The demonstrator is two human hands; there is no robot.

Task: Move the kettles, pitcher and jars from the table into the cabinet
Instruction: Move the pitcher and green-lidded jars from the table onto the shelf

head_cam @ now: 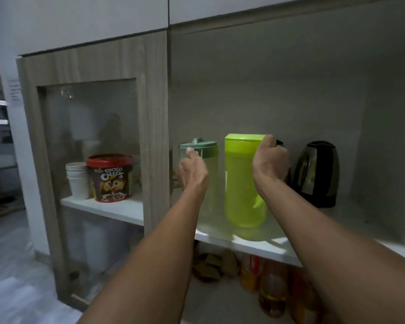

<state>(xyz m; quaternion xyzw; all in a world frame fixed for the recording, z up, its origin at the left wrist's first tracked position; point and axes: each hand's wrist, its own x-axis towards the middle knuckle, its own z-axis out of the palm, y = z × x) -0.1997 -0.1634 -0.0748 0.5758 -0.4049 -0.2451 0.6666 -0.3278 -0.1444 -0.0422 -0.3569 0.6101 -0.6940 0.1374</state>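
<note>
Both hands reach into the open cabinet. The left hand grips a clear jar with a teal lid, standing upright at the shelf's left end. The right hand is clenched on the handle side of the green pitcher, also upright, near the shelf's front edge and just beside the jar. A kettle stands upright further back toward the right; bare shelf lies right of it. Behind the glass door, cups and a tub sit on the same shelf.
</note>
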